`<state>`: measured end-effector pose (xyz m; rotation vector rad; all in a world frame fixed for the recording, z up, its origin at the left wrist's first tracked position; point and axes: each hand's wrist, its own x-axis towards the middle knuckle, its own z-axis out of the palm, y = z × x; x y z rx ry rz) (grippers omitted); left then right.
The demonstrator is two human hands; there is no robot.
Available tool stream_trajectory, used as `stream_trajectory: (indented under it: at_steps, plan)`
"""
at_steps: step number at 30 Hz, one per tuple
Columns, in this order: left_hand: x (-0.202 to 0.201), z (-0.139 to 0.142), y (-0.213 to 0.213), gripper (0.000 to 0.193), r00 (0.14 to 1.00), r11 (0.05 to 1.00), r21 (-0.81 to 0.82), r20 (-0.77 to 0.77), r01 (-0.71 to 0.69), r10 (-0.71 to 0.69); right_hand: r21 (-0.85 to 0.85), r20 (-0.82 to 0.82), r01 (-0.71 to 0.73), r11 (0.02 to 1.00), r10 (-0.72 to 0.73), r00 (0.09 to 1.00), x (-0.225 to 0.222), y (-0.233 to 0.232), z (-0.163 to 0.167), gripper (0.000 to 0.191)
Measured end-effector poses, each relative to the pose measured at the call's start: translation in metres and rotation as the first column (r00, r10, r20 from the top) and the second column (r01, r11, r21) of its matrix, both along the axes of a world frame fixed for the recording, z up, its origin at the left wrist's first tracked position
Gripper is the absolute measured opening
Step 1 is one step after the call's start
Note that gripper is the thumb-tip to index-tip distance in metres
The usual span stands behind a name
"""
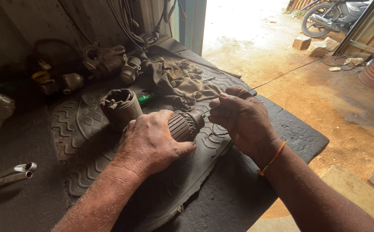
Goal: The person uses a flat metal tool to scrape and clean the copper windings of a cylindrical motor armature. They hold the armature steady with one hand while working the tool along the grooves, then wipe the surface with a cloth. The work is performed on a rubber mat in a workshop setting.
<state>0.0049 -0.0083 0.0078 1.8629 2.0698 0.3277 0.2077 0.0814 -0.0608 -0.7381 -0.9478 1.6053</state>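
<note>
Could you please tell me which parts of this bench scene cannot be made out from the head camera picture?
- Armature: its near half is hidden under the left hand.
- Wire: too thin to trace past the doorway; its far end is lost.
- Right hand: the fingertip grip on the wire is too small to judge.
- Parts by the wall: in deep shadow.
- Motorcycle: cut off by the top edge.

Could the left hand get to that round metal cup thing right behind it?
Probably yes. The left hand rests over the ribbed motor core, and the round metal cup stands just beyond its knuckles on the rubber mat with nothing between them. It would have to let go of the core first.
</note>
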Motion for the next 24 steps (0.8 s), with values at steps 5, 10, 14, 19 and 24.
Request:
stream_trajectory:
  at_steps: [5, 10, 14, 19, 24]
  plan:
    - [-0.0004, -0.003, 0.0008, 0.071, 1.0, 1.0, 0.004, -0.017, 0.006, -0.006, 0.047, 0.012, -0.008, 0.999, 0.007, 1.0, 0.0007, 0.0011, -0.0037, 0.026]
    - [-0.0003, -0.005, 0.0009, 0.072, 1.0, 0.998, 0.059, -0.001, 0.023, -0.023, 0.062, -0.01, -0.056, 0.997, 0.056, 0.998, -0.0005, -0.0017, -0.0029, 0.027]
    - [0.0008, -0.0043, -0.0011, 0.063, 0.999, 0.998, 0.058, -0.015, 0.031, -0.031, 0.09, 0.009, -0.07, 0.994, 0.069, 0.998, -0.0056, -0.0073, -0.0023, 0.027]
    - [0.0012, -0.0022, -0.001, 0.06, 1.0, 1.0, 0.016, 0.016, 0.02, -0.02, 0.09, 0.009, -0.043, 0.995, 0.043, 0.999, -0.0054, -0.0081, -0.0005, 0.025]
    - [-0.0008, -0.003, -0.0012, 0.062, 1.0, 0.999, 0.038, 0.0, 0.018, -0.018, 0.122, 0.028, -0.022, 0.992, 0.018, 0.999, -0.0043, -0.0075, -0.0023, 0.025]
